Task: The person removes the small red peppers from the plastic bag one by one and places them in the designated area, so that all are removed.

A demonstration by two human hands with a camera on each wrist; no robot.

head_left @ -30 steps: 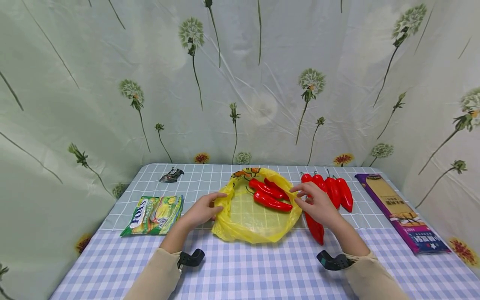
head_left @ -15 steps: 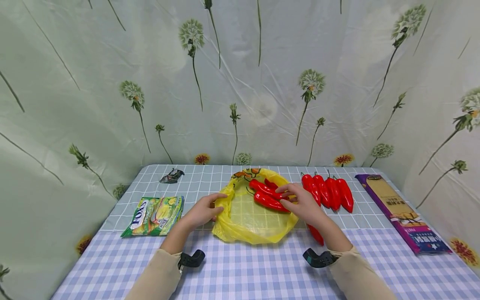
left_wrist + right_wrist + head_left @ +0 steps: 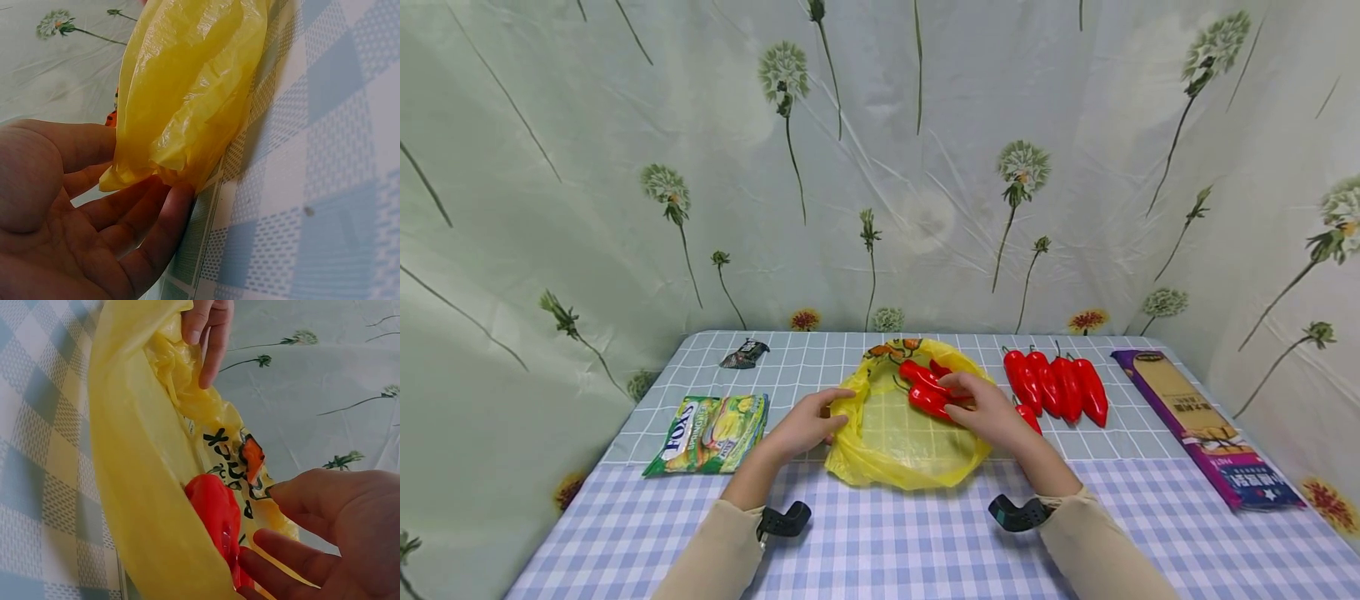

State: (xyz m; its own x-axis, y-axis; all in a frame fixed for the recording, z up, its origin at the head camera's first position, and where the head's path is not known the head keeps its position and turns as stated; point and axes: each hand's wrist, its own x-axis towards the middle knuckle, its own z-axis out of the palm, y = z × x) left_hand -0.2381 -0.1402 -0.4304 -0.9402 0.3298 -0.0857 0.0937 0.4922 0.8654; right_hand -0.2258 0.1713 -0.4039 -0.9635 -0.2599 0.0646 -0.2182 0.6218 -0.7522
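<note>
A yellow plastic bag (image 3: pixel 891 475) lies with its mouth spread wide on the table. My left hand (image 3: pixel 808 425) pinches its left rim between thumb and fingers; the left wrist view shows the gathered edge of the bag there. Inside the bag are several red peppers (image 3: pixel 927 400), partly covered by my right hand (image 3: pixel 988 412). That hand reaches over the bag's right side, thumb and fingers apart. In the right wrist view its fingertips are at a red pepper (image 3: pixel 215 509); whether they press on it, I cannot tell.
Right of the bag, several more red peppers (image 3: pixel 1067 387) lie in a row, with another pepper (image 3: pixel 1028 417) nearer, half hidden by my right arm. A purple pasta packet (image 3: pixel 1206 429) lies far right. Leftward are a green FOX'S candy bag (image 3: pixel 711 433) and a small black packet (image 3: pixel 745 353).
My right hand has moved left, from the bag's right rim to over the red peppers inside. My left hand stays at the left rim.
</note>
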